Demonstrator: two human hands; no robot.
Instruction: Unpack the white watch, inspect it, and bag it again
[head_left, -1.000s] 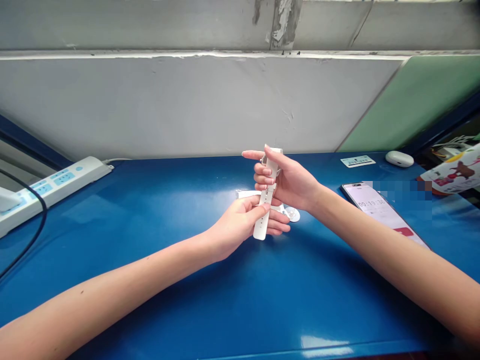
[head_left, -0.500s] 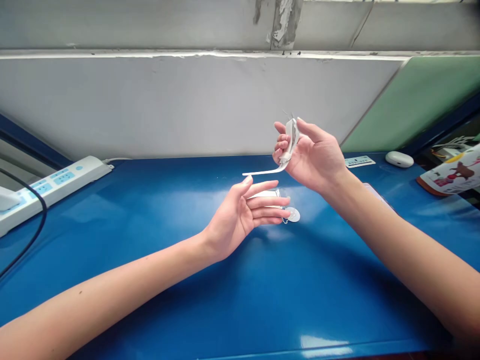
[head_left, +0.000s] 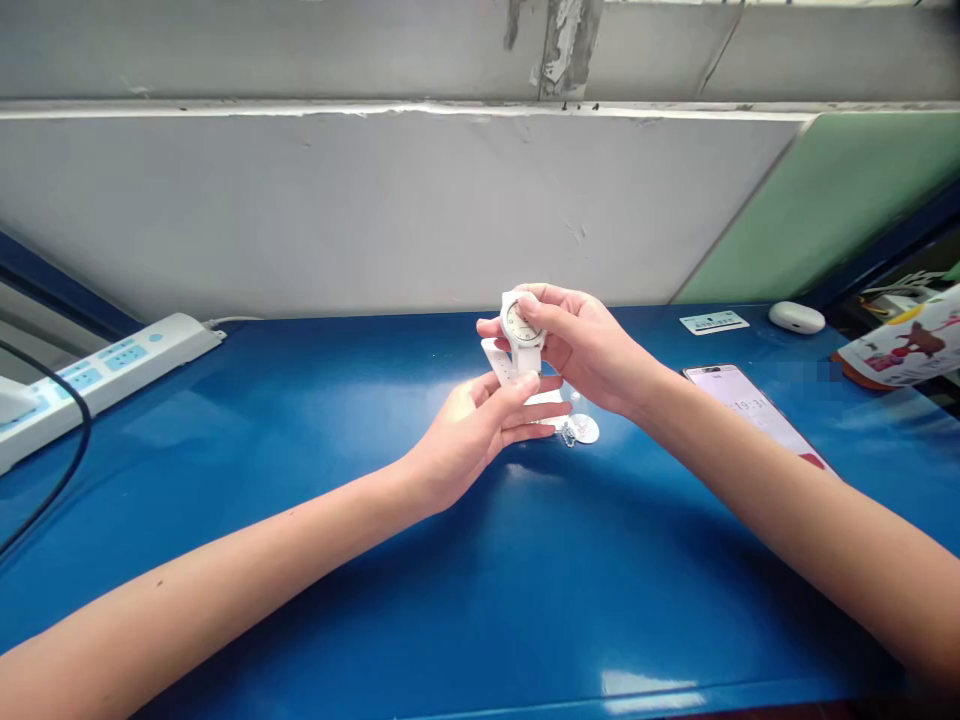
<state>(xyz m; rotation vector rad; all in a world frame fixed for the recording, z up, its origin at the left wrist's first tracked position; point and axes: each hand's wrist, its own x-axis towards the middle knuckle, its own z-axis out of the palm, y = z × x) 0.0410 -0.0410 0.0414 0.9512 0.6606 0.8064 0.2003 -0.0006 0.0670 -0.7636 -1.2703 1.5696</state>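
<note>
A white wristwatch (head_left: 525, 328) with a round dial is held up over the blue table, its dial turned toward me. My right hand (head_left: 574, 335) grips the watch case, the thumb lying across the dial. From below, my left hand (head_left: 480, 430) pinches the lower end of the strap between thumb and fingers. The other strap end sticks out to the left of the case. Behind my left fingers lies a flat white object (head_left: 546, 398), partly hidden. Beside it rests a round white tag (head_left: 584, 429) with a small bead chain.
On the left stands a white power strip (head_left: 124, 355) with a black cable (head_left: 81, 425). To the right, a phone (head_left: 739, 400) lies partly under my right forearm. Beyond it are a small card (head_left: 714, 322), a white earbud case (head_left: 797, 318) and a printed package (head_left: 907, 340).
My right hand has moved left and down with the watch, turning its dial toward me. My left hand, open before, has closed on the strap. More of the phone shows.
</note>
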